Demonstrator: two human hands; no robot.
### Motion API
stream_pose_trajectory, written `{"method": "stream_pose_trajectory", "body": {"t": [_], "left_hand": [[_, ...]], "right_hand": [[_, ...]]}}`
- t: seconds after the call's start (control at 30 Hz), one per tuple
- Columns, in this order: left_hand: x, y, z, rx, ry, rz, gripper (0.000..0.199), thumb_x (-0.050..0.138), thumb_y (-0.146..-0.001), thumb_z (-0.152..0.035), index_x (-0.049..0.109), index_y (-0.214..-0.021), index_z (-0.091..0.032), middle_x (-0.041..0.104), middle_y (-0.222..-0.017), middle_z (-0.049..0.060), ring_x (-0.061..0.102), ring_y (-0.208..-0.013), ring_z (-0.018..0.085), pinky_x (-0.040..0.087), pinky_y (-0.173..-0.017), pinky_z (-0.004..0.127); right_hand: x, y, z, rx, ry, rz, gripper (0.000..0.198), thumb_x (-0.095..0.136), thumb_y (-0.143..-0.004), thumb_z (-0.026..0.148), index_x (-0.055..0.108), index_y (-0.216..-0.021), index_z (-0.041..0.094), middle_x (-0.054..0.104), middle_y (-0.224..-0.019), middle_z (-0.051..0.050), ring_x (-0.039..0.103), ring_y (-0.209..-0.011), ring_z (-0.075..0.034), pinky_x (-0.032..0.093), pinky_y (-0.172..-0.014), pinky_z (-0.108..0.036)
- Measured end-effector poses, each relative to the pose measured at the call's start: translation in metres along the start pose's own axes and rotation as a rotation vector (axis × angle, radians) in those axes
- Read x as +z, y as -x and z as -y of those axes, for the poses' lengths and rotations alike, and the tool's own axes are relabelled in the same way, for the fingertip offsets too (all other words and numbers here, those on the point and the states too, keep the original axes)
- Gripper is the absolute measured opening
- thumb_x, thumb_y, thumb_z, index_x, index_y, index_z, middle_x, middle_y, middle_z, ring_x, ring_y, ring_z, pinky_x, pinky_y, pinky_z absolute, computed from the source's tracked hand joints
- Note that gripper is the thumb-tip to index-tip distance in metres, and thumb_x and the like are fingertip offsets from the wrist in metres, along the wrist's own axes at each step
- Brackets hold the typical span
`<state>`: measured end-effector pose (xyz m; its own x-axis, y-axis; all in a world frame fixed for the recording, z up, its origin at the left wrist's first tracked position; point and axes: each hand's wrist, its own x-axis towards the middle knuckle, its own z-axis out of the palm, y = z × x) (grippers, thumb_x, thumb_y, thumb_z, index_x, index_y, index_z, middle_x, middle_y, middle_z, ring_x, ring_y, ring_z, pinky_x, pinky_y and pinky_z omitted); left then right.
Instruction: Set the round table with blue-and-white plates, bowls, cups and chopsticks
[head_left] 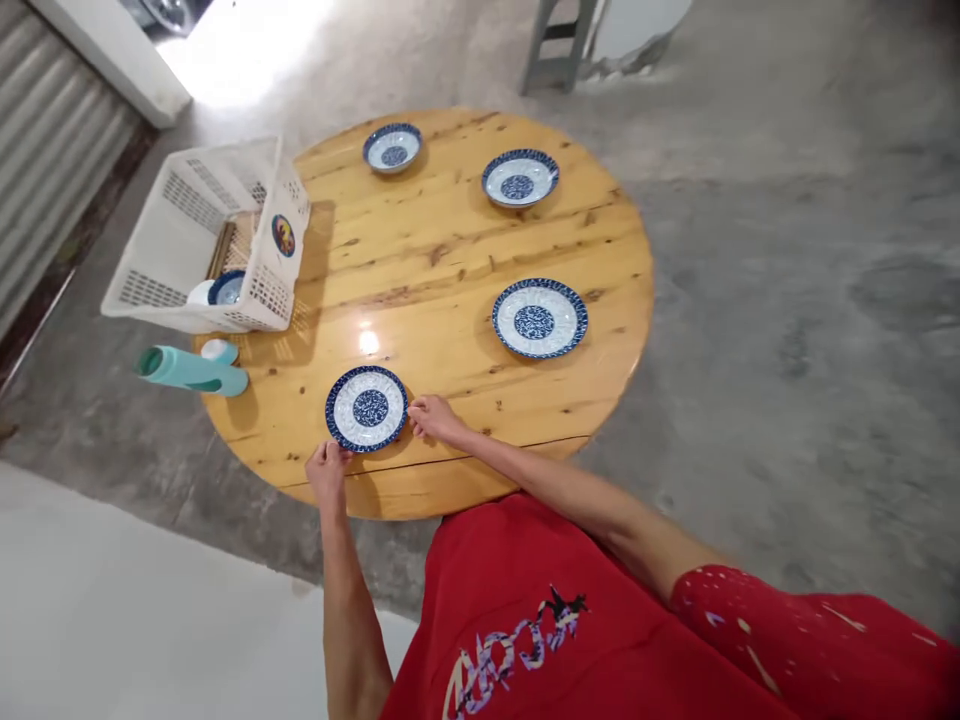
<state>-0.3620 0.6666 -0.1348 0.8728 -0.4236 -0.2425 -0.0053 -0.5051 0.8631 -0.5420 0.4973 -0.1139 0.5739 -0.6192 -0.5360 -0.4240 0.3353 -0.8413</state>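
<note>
A blue-and-white plate (349, 412) lies near the front edge of the round wooden table (435, 300). My left hand (328, 470) pinches its lower left rim between thumb and fingers. On the opposite side, my right hand (435, 418) has its fingers closed at the plate's right rim. Three more dishes with the same pattern rest on the table: a plate (540, 318) to the right, another dish (520, 178) at the back right, and one (392, 148) at the far side.
At the table's left stands a white plastic basket (274, 285) holding a blue-rimmed bowl (227, 288) and some wooden items. In front of it is a turquoise bottle-like container (191, 370) beside a small white-topped object (220, 350). A grey stool (555, 50) stands on the floor beyond.
</note>
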Motion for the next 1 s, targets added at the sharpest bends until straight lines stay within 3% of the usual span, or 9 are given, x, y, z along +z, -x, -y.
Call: {"method": "stream_pose_trajectory", "body": {"t": [0.17, 0.33, 0.53, 0.8, 1.0], "left_hand": [[-0.002, -0.02, -0.008, 0.051, -0.075, 0.048, 0.027, 0.054, -0.076, -0.044, 0.061, -0.068, -0.019, 0.06, -0.059, -0.001, 0.056, -0.057, 0.015, 0.052, -0.06, 0.028], [-0.002, -0.04, -0.016, 0.144, -0.233, 0.072, 0.026, 0.052, -0.075, -0.043, 0.06, -0.064, -0.02, 0.054, -0.054, -0.002, 0.056, -0.054, 0.017, 0.049, -0.054, 0.027], [-0.002, -0.056, -0.02, 0.177, -0.354, 0.105, 0.029, 0.052, -0.077, -0.044, 0.061, -0.061, -0.022, 0.054, -0.049, -0.001, 0.057, -0.052, 0.02, 0.046, -0.051, 0.029], [0.002, -0.05, -0.036, 0.262, -0.469, 0.123, 0.035, 0.047, -0.078, -0.039, 0.041, -0.048, -0.023, 0.043, -0.043, 0.0, 0.043, -0.05, 0.016, 0.028, -0.05, 0.027], [-0.003, -0.053, -0.026, 0.237, -0.526, 0.046, 0.034, 0.05, -0.082, -0.034, 0.045, -0.051, -0.022, 0.044, -0.049, 0.0, 0.044, -0.057, 0.016, 0.027, -0.058, 0.027]], "right_hand": [[0.017, -0.013, 0.004, -0.011, 0.093, -0.112, 0.028, 0.055, -0.093, 0.013, 0.058, -0.065, 0.017, 0.062, -0.052, 0.0, 0.06, -0.047, -0.01, 0.042, -0.049, -0.015], [0.017, -0.02, 0.005, -0.029, 0.116, -0.188, 0.023, 0.059, -0.09, 0.013, 0.062, -0.067, 0.017, 0.069, -0.059, -0.003, 0.066, -0.052, -0.014, 0.049, -0.055, -0.019], [0.016, -0.02, 0.008, -0.042, 0.13, -0.257, 0.026, 0.061, -0.085, 0.009, 0.065, -0.06, 0.017, 0.066, -0.053, -0.001, 0.066, -0.052, -0.012, 0.05, -0.058, -0.017], [0.029, -0.014, 0.005, 0.056, 0.131, -0.249, 0.032, 0.06, -0.086, 0.009, 0.06, -0.054, 0.015, 0.064, -0.049, -0.001, 0.059, -0.042, -0.01, 0.043, -0.046, -0.015], [0.035, -0.014, -0.003, 0.049, 0.119, -0.25, 0.03, 0.06, -0.088, 0.01, 0.06, -0.058, 0.016, 0.064, -0.05, -0.002, 0.059, -0.041, -0.011, 0.039, -0.041, -0.016]]}}
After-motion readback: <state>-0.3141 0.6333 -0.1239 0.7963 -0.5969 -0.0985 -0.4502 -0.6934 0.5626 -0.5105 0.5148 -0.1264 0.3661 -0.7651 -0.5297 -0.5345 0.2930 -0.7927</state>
